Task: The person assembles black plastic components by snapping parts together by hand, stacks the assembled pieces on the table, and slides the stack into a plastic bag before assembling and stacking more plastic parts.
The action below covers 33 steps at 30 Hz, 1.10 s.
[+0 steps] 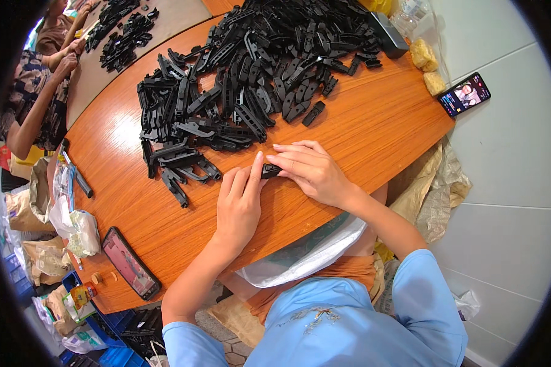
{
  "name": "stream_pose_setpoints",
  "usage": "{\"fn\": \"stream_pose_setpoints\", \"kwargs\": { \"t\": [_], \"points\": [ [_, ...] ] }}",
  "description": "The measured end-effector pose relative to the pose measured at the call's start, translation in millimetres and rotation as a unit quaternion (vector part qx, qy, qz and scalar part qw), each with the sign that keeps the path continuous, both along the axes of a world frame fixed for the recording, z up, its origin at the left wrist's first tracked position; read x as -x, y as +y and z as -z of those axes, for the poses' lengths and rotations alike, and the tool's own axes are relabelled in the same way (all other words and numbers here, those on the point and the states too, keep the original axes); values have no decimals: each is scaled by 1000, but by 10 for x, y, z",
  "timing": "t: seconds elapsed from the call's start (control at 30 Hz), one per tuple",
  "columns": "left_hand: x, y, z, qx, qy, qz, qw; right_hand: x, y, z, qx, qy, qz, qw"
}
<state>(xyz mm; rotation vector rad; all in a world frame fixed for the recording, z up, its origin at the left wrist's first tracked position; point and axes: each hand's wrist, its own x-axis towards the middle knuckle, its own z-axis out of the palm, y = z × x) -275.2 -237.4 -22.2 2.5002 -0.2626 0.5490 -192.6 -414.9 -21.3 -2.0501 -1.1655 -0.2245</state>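
Both my hands meet over the wooden table (373, 122) around a small black plastic part (270, 171). My left hand (242, 199) grips its left end, thumb and fingers closed on it. From the right, my right hand (312, 171) holds the other end, its fingers bent over the top and hiding much of the part. Just beyond my hands spreads a big heap of black plastic parts (245, 92), some long and ribbed, others short. One short black piece (313, 114) lies at the heap's near right edge.
A phone (130, 263) lies at the table's left edge; another phone (464, 95) is at the right edge. Plastic bags (82, 232) and a dark-handled tool (82, 182) are at left. A black box (387, 35) stands beyond the heap. Other people's arms (43, 104) work at far left.
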Motion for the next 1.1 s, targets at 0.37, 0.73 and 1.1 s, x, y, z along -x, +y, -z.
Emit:
{"fn": "stream_pose_setpoints", "kwargs": {
  "t": [0.37,0.73,1.1],
  "points": [
    [-30,45,-21,77,40,9,996,-24,-44,-20,-44,65,-8,997],
    [14,29,-41,-67,16,11,998,39,-27,-24,23,-27,8,999],
    [25,23,-75,-13,3,-3,1000,27,-79,-52,32,-4,-19,999]
  ]
}}
